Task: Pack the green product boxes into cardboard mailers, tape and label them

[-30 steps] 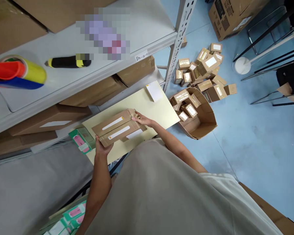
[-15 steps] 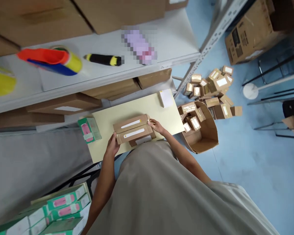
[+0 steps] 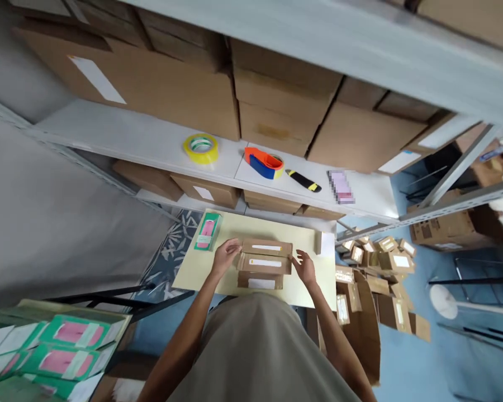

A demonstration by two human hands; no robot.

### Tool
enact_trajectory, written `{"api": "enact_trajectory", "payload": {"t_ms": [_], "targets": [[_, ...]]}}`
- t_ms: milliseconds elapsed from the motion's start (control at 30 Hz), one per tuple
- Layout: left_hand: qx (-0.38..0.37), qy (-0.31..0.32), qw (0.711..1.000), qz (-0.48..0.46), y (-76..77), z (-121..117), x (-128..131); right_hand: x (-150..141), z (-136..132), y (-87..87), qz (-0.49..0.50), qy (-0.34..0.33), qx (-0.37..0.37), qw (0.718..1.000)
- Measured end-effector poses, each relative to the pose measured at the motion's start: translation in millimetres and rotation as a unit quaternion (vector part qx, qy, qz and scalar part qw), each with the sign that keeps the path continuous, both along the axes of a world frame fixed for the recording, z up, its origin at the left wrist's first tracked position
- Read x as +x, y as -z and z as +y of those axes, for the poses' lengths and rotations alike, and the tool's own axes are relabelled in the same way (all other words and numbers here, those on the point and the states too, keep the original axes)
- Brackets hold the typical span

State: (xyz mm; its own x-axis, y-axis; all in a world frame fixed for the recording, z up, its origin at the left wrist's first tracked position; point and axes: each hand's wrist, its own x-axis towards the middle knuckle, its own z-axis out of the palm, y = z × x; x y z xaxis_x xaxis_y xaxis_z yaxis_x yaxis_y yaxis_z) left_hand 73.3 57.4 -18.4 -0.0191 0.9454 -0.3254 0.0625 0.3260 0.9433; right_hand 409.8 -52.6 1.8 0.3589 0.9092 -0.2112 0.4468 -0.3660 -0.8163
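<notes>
Two small brown cardboard boxes with white labels lie side by side on the cream tabletop (image 3: 302, 231), the far box (image 3: 255, 247) against the middle box (image 3: 272, 263). A third brown box (image 3: 251, 283) lies nearest my body. My left hand (image 3: 225, 258) is at the left end of the far pair, fingers stretched out; whether they touch the cardboard I cannot tell. At the right end is my right hand (image 3: 304, 269), fingers apart, its thumb side close to the middle box. A green and pink box (image 3: 207, 231) stands at the table's left.
A white stack of labels (image 3: 327, 244) is at the table's right. The shelf (image 3: 159, 137) behind holds yellow tape (image 3: 200, 148), an orange and blue tape dispenser (image 3: 264, 163), a black and yellow cutter (image 3: 303, 181) and large cartons. An open carton (image 3: 362, 329) and small boxes (image 3: 392, 261) are at right.
The view has tilted up and turned, so more shelf shows. My hands have loosened from the ends of the two boxes, which now lie level in view.
</notes>
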Motion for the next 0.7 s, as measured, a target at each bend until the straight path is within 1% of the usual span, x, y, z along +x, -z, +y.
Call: {"api": "enact_trajectory", "payload": {"t_ms": [67, 100, 167, 233, 300, 367, 433, 500, 600, 700], "targets": [[0.055, 0.023, 0.998, -0.003, -19.0, 19.6, 5.9, -4.9, 24.9, -31.7, -0.099, -0.022, 0.062, 0.993], [0.086, 0.035, 0.996, -0.005, -32.3, 31.9, 10.1, -10.1, 43.1, -51.1, -0.137, -0.041, 0.098, 0.985], [0.150, 0.059, 0.987, -0.011, -65.4, 59.4, 19.9, -26.0, 87.8, -95.0, -0.185, -0.076, 0.169, 0.965], [0.209, 0.076, 0.975, -0.025, -102.4, 86.1, 30.1, -46.3, 136.4, -140.1, -0.223, -0.102, 0.231, 0.942], [0.259, 0.083, 0.961, -0.052, -136.6, 106.9, 38.1, -67.2, 181.3, -178.3, -0.260, -0.118, 0.263, 0.921], [0.295, 0.085, 0.949, -0.077, -163.2, 119.2, 41.4, -85.7, 217.9, -204.2, -0.296, -0.132, 0.265, 0.908], [0.318, 0.088, 0.940, -0.092, -180.7, 123.8, 39.1, -100.4, 245.0, -216.8, -0.336, -0.140, 0.230, 0.903], [0.331, 0.088, 0.934, -0.099, -190.1, 123.4, 32.7, -111.7, 263.7, -219.3, -0.375, -0.143, 0.164, 0.901], [0.334, 0.076, 0.933, -0.108, -194.1, 119.4, 22.1, -123.5, 280.7, -215.8, -0.424, -0.150, 0.063, 0.891], [0.316, 0.063, 0.939, -0.116, -191.2, 114.5, 17.8, -129.2, 289.4, -215.3, -0.449, -0.159, 0.025, 0.879]]}}
